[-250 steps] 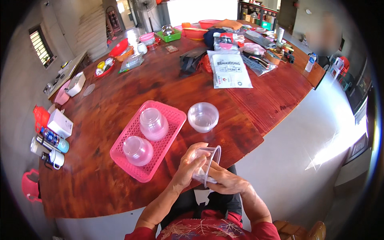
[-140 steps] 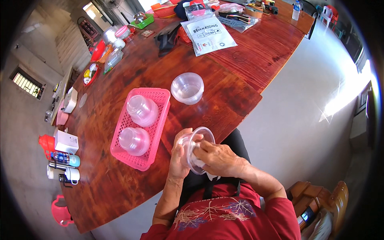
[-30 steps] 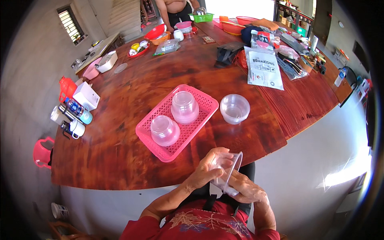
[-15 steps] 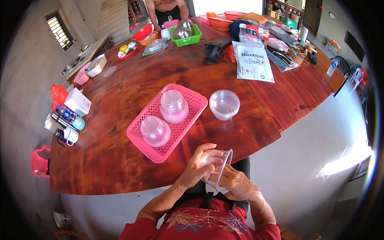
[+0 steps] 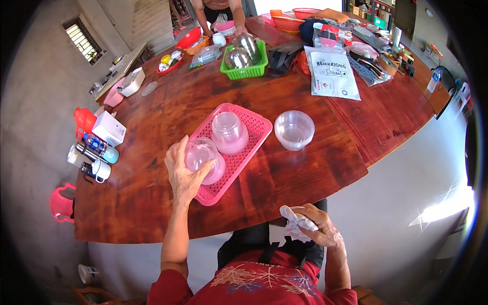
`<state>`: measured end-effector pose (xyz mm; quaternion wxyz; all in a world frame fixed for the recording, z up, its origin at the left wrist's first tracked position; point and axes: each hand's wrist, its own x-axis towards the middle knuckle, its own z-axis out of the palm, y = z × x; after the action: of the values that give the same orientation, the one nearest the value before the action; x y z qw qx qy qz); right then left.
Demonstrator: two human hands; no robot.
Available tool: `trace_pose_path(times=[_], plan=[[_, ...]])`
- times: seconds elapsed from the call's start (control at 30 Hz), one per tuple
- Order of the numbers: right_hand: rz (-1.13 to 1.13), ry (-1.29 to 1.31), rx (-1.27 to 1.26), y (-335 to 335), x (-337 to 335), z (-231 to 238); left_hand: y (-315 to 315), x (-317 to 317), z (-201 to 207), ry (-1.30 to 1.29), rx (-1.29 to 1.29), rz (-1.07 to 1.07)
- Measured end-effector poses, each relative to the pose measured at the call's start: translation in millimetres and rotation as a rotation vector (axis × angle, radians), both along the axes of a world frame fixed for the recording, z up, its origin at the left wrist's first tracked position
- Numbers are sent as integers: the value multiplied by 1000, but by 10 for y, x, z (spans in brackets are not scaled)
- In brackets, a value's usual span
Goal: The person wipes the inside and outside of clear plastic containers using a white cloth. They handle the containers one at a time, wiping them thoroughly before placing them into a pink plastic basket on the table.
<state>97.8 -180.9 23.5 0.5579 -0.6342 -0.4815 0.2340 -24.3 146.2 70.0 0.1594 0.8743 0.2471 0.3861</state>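
My left hand [image 5: 183, 173] curls its thumb and fingers round an upside-down clear plastic bowl [image 5: 202, 154], on top of the nearer stack in a pink perforated basket [image 5: 260, 126]. A second stack of upturned clear bowls [image 5: 230, 134] stands beside it, toward the far end of the basket. At the table's front edge, above my lap, my right hand [image 5: 324, 230] grips a crumpled white cloth [image 5: 294, 221]. One more clear bowl [image 5: 295, 130] sits upright on the table, just right of the basket.
A green basket [image 5: 245, 72] with shiny metal bowls is farther back, where another person's hands [image 5: 241, 29] reach. Left are a white box [image 5: 109, 128], mugs and bottles. A white printed bag [image 5: 333, 73] and clutter lie at the back right.
My left hand has moved from my lap to the nearer stack with the clear bowl. My right hand has come out of that bowl with the cloth. The green basket has come nearer.
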Motion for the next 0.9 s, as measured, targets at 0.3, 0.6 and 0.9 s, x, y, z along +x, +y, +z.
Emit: trace_pose_path(times=[0.3, 0.6, 0.9], plan=[[-86, -21, -24, 22, 83, -92, 311, 119, -431, 321, 87, 58], [-529, -89, -52, 253, 465, -197, 184, 149, -460, 460, 212, 155], [-721, -576, -89, 525, 788, -831, -807, 699, -204, 197, 220, -353]])
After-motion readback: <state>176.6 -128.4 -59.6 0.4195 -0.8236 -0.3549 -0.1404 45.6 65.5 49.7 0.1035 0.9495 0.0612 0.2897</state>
